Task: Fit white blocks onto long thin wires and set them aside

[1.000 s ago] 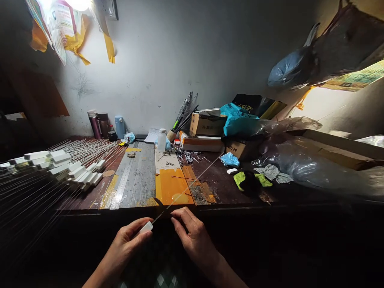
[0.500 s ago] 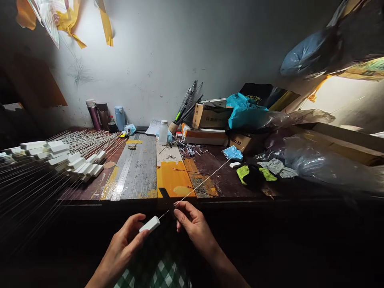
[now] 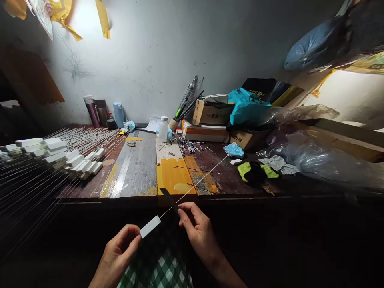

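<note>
My left hand (image 3: 120, 250) pinches the near end of a small white block (image 3: 150, 227) between thumb and fingers. From the block's far end a thin pale rod (image 3: 207, 175) runs up and to the right, its tip over the table near a blue face mask (image 3: 233, 150). My right hand (image 3: 199, 228) is closed on a dark flat strip with a slanted end (image 3: 168, 198). The strip crosses the rod just beyond the block; whether they touch I cannot tell. Both hands are in front of the table's edge.
Many white blocks on thin rods (image 3: 75, 160) are stacked at the left. A metal ruler (image 3: 123, 172) lies near an orange board with a glue-like puddle (image 3: 183, 187). Behind stand a white bottle (image 3: 163, 130) and cardboard boxes (image 3: 213, 112). A black-and-yellow cloth (image 3: 255, 172) lies right.
The left fingers have shifted back to the block's near end, and the block has turned to show a broad face. My right hand has moved slightly right, with the strip showing more clearly.
</note>
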The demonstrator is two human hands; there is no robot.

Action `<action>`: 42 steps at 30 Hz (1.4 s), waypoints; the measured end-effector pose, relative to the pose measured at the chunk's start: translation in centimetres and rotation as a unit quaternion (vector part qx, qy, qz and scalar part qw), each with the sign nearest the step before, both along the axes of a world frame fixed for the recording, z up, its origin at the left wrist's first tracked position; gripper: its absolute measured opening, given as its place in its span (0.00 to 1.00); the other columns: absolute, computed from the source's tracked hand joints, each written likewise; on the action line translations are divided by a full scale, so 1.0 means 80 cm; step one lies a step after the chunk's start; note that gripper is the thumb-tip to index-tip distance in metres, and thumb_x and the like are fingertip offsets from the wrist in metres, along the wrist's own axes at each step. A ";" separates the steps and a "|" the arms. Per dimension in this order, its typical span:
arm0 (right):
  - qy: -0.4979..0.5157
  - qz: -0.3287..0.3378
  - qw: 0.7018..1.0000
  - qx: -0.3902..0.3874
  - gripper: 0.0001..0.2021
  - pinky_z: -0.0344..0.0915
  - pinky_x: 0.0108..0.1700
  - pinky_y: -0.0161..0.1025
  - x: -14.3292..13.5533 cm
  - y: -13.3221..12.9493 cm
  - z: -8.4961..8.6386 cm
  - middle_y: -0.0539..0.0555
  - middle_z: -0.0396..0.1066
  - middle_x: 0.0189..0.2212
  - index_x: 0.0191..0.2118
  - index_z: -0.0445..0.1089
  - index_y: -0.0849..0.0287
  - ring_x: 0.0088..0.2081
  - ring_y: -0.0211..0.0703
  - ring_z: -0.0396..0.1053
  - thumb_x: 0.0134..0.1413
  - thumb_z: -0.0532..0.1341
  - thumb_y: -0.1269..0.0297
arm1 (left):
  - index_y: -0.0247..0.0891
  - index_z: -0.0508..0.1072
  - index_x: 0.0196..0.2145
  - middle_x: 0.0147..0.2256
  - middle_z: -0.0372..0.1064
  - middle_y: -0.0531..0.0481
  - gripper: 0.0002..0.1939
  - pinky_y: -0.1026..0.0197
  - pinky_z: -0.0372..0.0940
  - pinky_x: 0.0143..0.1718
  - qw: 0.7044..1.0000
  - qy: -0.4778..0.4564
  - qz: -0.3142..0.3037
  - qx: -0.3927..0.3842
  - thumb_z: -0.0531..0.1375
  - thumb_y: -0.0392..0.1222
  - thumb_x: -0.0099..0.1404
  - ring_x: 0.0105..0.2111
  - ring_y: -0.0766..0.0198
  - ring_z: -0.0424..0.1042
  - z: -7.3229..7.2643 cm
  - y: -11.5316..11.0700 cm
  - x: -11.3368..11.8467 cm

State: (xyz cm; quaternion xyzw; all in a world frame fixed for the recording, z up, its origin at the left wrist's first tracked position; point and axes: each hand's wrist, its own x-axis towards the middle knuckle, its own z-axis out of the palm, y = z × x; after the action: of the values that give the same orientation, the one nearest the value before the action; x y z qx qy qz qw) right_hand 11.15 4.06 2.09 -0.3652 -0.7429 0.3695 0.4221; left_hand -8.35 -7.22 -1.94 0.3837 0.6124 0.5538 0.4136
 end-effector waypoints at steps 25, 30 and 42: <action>-0.017 0.044 0.988 0.147 0.09 0.67 0.38 0.36 -0.010 -0.033 -0.016 0.53 0.67 0.35 0.43 0.64 0.57 0.36 0.39 0.69 0.61 0.53 0.77 | 0.37 0.72 0.26 0.23 0.60 0.56 0.17 0.69 0.52 0.22 0.996 -0.069 -0.035 -0.050 0.65 0.55 0.52 0.23 0.69 0.54 0.001 0.006 -0.002; -0.026 0.068 0.987 0.145 0.09 0.67 0.36 0.36 -0.011 -0.039 -0.012 0.53 0.67 0.34 0.43 0.64 0.57 0.34 0.39 0.68 0.61 0.53 0.77 | 0.37 0.73 0.27 0.22 0.60 0.56 0.16 0.69 0.51 0.21 0.995 -0.079 -0.038 -0.045 0.66 0.54 0.52 0.21 0.70 0.52 -0.005 0.004 -0.003; -0.024 0.082 0.984 0.156 0.11 0.68 0.37 0.35 -0.015 -0.040 -0.012 0.53 0.68 0.35 0.45 0.65 0.56 0.35 0.40 0.69 0.61 0.53 0.77 | 0.37 0.72 0.29 0.24 0.59 0.56 0.15 0.69 0.50 0.23 0.993 -0.089 -0.057 -0.059 0.64 0.53 0.56 0.23 0.70 0.52 -0.005 0.002 -0.006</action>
State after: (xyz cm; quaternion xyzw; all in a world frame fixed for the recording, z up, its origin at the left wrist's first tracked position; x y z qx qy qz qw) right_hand 9.97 0.84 1.11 -0.2416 -0.8287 0.2733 0.4244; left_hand -8.83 -7.08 -2.36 0.3424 0.5817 0.5242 0.5192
